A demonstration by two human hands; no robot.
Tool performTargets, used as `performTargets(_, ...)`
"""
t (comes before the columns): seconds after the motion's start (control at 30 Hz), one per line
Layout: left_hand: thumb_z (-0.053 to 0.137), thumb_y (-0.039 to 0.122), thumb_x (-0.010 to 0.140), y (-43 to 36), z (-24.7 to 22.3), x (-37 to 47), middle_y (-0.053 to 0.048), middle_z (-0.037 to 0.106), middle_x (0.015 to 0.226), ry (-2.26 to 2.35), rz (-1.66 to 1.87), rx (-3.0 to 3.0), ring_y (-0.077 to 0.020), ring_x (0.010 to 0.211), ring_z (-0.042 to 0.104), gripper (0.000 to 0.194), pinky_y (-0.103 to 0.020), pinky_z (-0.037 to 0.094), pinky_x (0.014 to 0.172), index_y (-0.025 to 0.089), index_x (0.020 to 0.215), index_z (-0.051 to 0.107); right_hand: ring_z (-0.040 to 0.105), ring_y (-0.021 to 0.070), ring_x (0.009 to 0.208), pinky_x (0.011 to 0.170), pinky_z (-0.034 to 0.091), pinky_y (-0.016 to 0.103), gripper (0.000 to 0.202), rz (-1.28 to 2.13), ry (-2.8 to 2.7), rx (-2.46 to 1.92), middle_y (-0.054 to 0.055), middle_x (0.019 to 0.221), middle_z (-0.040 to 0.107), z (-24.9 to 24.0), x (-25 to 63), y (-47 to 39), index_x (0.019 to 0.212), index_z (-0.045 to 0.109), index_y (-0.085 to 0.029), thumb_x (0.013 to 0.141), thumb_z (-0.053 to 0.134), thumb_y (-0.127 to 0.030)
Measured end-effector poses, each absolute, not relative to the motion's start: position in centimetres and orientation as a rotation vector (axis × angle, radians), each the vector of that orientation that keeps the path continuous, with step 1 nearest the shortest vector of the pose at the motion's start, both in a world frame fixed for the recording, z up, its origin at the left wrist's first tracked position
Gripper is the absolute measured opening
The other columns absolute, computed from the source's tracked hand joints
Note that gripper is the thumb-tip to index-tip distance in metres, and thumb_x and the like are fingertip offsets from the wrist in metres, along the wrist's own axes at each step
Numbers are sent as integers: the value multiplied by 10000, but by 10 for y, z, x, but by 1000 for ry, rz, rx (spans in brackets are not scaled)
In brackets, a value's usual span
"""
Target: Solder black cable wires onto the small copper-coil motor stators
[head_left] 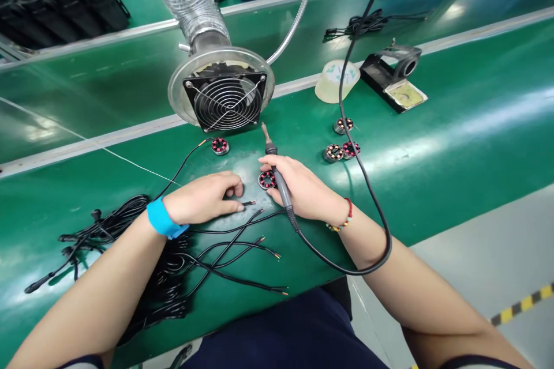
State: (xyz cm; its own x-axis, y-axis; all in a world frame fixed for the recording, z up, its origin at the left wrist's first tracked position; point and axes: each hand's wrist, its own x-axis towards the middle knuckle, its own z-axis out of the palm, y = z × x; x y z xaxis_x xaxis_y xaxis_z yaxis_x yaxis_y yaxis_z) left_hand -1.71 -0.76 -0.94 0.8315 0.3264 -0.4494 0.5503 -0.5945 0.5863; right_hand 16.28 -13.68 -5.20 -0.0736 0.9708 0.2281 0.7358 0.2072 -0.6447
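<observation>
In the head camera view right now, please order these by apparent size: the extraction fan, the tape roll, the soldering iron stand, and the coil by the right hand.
1. extraction fan, clearly the largest.
2. soldering iron stand and tape roll: they look alike, and both lie farther away, so I do not rank them.
3. coil beside the right hand, the smallest.

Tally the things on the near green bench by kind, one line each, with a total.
Small wound coils: 5
Soldering iron: 1
Iron stand: 1
Fume fan: 1
Tape roll: 1
Black cable bundle: 1
Total: 10
</observation>
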Motion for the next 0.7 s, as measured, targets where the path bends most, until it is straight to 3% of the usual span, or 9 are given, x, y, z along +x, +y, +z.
performTargets(0.17, 523, 340, 801, -9, -9, -17, -2, 548, 727, 617, -385, 2243, -140, 656, 458, 174, -267, 333, 624, 187, 730, 566, 569, 236, 1052, 950, 462, 448, 483, 460, -1696, -1487, 84, 1118, 605, -51, 161, -137, 1248, 423, -191, 786, 509, -80)
performTargets(0.37, 651, 435, 714, -10, -6, -12, 36, 465, 626, 774, -154, 1773, -92, 580, 375, 288, -225, 303, 545, 163, 729, 556, 611, 100, 750, 760, 536, 272, 412, 792, -1169, -1239, -6, 939, 564, -54, 141, -136, 1213, 405, -235, 827, 535, -170)
performTargets(0.53, 681, 398, 686, -12, 0, -11, 22, 521, 643, 745, -104, 1689, -88, 586, 419, 268, -218, 336, 554, 160, 707, 560, 639, 107, 770, 777, 548, 278, 419, 945, -1032, -1081, -20, 890, 569, -55, 136, -133, 1177, 383, -240, 796, 527, -140)
performTargets(0.7, 663, 384, 703, -11, -2, -10, 39, 465, 609, 718, -119, 1721, -83, 564, 386, 250, -213, 318, 533, 168, 698, 538, 634, 117, 781, 776, 539, 284, 389, 970, -1017, -1056, -23, 865, 585, -50, 136, -133, 1154, 385, -244, 813, 560, -180)
